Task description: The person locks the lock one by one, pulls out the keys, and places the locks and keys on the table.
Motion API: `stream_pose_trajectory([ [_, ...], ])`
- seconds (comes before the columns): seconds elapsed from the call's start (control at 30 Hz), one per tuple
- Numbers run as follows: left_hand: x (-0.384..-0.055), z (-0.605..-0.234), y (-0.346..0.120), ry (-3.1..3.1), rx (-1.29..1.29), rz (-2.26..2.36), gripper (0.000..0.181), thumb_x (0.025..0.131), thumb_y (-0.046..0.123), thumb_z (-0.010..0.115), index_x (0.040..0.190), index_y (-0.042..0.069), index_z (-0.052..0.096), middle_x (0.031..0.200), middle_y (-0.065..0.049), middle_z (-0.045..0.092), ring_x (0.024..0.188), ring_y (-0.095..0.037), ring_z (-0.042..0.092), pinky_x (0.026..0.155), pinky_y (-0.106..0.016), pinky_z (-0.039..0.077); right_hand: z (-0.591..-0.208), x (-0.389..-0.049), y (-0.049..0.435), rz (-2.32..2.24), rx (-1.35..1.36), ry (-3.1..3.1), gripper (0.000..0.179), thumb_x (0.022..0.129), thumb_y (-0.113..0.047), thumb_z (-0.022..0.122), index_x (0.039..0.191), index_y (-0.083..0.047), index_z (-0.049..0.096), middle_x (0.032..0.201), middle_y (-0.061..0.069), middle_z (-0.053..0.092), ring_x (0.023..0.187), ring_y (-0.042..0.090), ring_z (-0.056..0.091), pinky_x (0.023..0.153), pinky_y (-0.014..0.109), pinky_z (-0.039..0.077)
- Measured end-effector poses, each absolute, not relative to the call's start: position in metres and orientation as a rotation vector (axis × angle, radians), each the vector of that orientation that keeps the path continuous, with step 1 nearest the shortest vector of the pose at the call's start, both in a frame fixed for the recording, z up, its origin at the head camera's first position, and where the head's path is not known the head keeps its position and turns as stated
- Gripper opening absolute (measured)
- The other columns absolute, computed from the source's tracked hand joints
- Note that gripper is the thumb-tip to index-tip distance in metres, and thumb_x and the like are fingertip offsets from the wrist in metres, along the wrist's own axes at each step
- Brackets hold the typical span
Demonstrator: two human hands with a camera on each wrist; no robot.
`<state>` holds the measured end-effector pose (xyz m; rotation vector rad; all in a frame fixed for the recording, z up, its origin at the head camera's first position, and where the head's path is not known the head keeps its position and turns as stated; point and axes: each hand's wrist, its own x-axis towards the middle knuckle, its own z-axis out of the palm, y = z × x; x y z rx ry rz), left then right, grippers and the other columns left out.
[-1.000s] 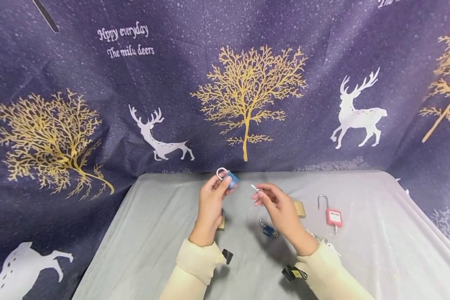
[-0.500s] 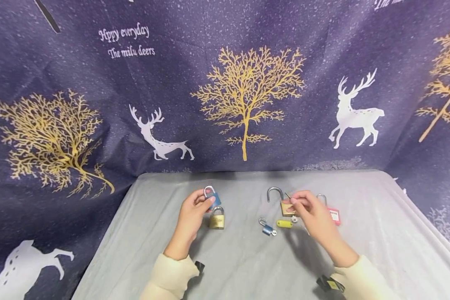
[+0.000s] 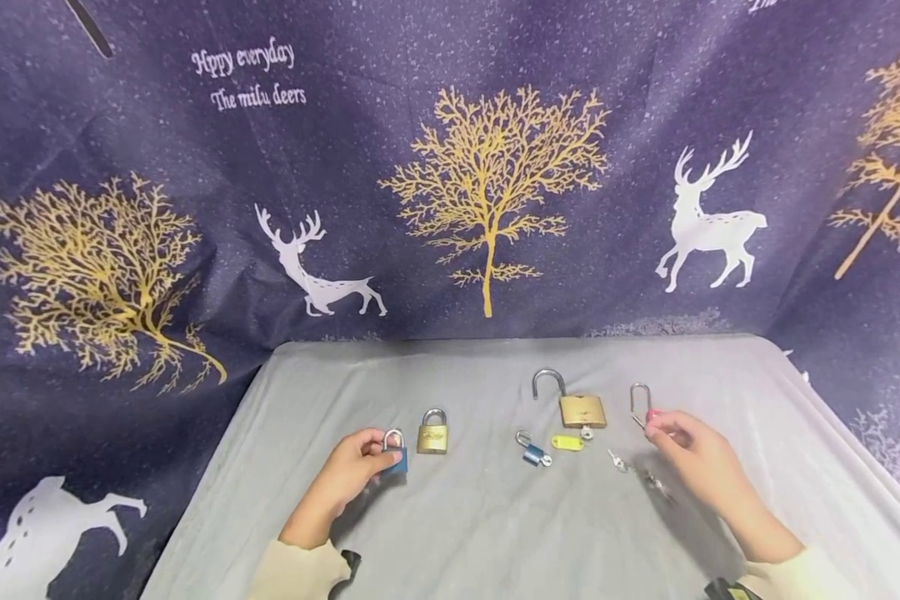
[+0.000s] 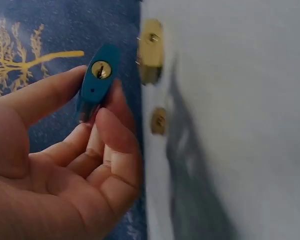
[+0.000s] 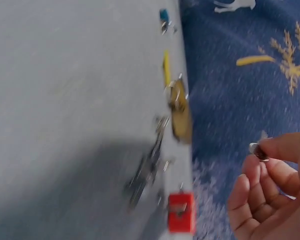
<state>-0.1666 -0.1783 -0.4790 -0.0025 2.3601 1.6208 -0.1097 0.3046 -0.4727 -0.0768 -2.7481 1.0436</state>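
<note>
My left hand (image 3: 348, 471) pinches a blue padlock (image 3: 395, 458) between thumb and fingers, low over the table and left of a small brass padlock (image 3: 432, 437). In the left wrist view, the keyhole in the base of the blue padlock (image 4: 101, 70) faces the camera, with nothing in it. At the right, my right hand (image 3: 697, 462) holds a small key (image 3: 638, 422) between thumb and fingertips. That hand hides most of a red padlock (image 3: 652, 415) in the head view; the right wrist view shows the red padlock (image 5: 181, 212) on the table.
On the grey-covered table (image 3: 465, 533) lie a large brass padlock (image 3: 583, 411) with its shackle open, a small blue padlock (image 3: 534, 454), a yellow tag (image 3: 567, 442) and loose keys (image 3: 618, 462). More keys (image 3: 657, 485) lie near the right hand. A patterned cloth (image 3: 450, 167) hangs behind.
Both hands have moved apart and lower. The left carried the blue padlock left past the small brass padlock; the right carried the key rightward to beside the red padlock.
</note>
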Motion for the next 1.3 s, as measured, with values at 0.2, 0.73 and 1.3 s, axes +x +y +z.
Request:
stream_pose_trajectory([
  [0.2, -0.163, -0.488, -0.191, 2.378, 0.097, 1.455, 0.019, 0.087, 0.008, 0.073, 0.099, -0.003, 0.063, 0.07, 0.004, 0.048, 0.063, -0.01, 0.047, 0.056, -0.023, 0.043, -0.487, -0.091, 0.332, 1.014, -0.081, -2.835, 0.013, 0.096, -0.02, 0.067, 0.103, -0.01, 0.072, 0.092, 0.009, 0.077, 0.073, -0.012, 0.057, 0.064, 0.023, 0.047],
  [0.73, -0.159, -0.495, -0.191, 2.423, 0.056, 1.396, 0.018, 0.085, 0.005, 0.076, 0.092, 0.001, 0.06, 0.074, 0.002, 0.044, 0.063, -0.013, 0.041, 0.054, -0.022, 0.036, -0.49, -0.086, 0.364, 0.91, -0.191, -3.043, 0.02, 0.1, -0.025, 0.06, 0.105, -0.007, 0.07, 0.083, 0.003, 0.074, 0.066, -0.002, 0.058, 0.062, 0.026, 0.042],
  [1.3, -0.158, -0.501, -0.191, 2.569, 0.017, 1.289, 0.025, 0.079, 0.013, 0.084, 0.094, 0.006, 0.065, 0.071, 0.002, 0.046, 0.066, -0.013, 0.044, 0.057, -0.023, 0.035, -0.499, -0.089, 0.352, 0.799, -0.09, -3.081, 0.006, 0.089, -0.018, 0.072, 0.087, -0.014, 0.068, 0.077, -0.005, 0.068, 0.067, 0.002, 0.052, 0.065, 0.03, 0.042],
])
